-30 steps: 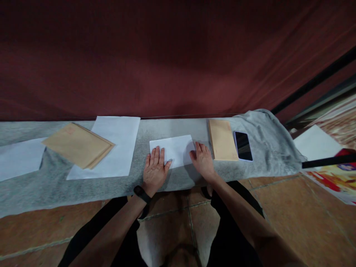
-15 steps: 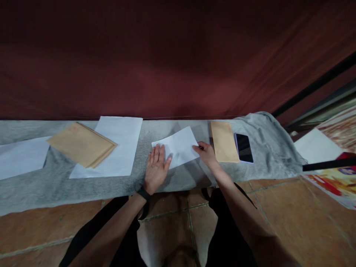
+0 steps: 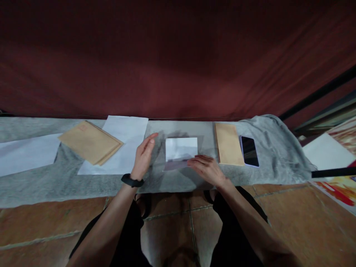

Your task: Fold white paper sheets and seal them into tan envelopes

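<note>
A small white sheet of paper [image 3: 181,147] lies before me on the grey cloth, creased across, its lower flap in shadow and seemingly tilted up. My right hand [image 3: 206,169] has its fingers bent at the sheet's lower right corner and appears to hold that edge; the fingertips partly hide the contact. Left of the sheet, my left hand [image 3: 143,157] is raised and apart from it, fingers stretched out and palm turned towards the paper. It holds nothing, and a black band [image 3: 132,181] circles its wrist.
A brown envelope stack [image 3: 229,144] and a phone [image 3: 249,151] lie right of the paper. More brown envelopes [image 3: 89,142] rest partly on a large white sheet [image 3: 128,129], with another white sheet [image 3: 27,154] farther left. A dark red curtain [image 3: 178,81] hangs behind the grey cloth [image 3: 155,181].
My left hand has lifted off the paper and moved left. The paper has turned straight and its lower part is now folded up, with my right hand moved to its lower right corner.
</note>
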{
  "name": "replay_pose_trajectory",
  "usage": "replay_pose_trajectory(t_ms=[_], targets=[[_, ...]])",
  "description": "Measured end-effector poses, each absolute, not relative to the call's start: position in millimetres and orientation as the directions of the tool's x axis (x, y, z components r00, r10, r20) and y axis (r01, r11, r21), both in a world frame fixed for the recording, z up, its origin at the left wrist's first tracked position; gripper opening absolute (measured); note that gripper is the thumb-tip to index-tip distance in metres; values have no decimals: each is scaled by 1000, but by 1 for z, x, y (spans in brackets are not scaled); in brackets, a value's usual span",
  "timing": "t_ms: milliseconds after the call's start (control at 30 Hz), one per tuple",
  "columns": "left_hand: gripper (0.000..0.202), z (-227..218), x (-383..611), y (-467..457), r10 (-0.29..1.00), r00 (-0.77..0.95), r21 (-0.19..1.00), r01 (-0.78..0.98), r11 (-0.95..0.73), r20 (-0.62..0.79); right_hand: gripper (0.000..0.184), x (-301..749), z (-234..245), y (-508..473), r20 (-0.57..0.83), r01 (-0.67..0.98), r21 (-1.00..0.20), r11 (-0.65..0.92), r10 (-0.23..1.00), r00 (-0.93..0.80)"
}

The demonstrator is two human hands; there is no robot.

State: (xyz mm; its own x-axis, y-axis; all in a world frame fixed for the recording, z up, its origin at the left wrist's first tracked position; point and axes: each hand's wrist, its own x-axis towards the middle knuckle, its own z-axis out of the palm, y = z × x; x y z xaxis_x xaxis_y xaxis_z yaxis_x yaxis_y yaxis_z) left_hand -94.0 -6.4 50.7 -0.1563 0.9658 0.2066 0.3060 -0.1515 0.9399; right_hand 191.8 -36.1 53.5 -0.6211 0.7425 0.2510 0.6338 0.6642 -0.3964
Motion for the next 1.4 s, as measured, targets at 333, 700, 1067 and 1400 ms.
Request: replay_pose_trajectory(t_ms=[333, 700, 1067, 1400], targets=[[59, 58, -94, -21, 776, 607, 971, 237, 30, -172, 22, 198, 44, -42, 257, 516, -637, 572, 789, -558], [58, 39, -80, -10, 896, 381, 974, 99, 205, -227, 47, 181, 28, 0, 177, 490, -846, 210, 978, -114], [25, 12, -75, -4, 972, 63, 919, 345, 192, -227, 61, 183, 9, 3, 92, 742, -668, 55, 996, 9], [43, 24, -48, -10, 984, -114, 563, 808, 172, -136, 58, 174, 15, -5, -22, 948, -312, 58, 997, -68]])
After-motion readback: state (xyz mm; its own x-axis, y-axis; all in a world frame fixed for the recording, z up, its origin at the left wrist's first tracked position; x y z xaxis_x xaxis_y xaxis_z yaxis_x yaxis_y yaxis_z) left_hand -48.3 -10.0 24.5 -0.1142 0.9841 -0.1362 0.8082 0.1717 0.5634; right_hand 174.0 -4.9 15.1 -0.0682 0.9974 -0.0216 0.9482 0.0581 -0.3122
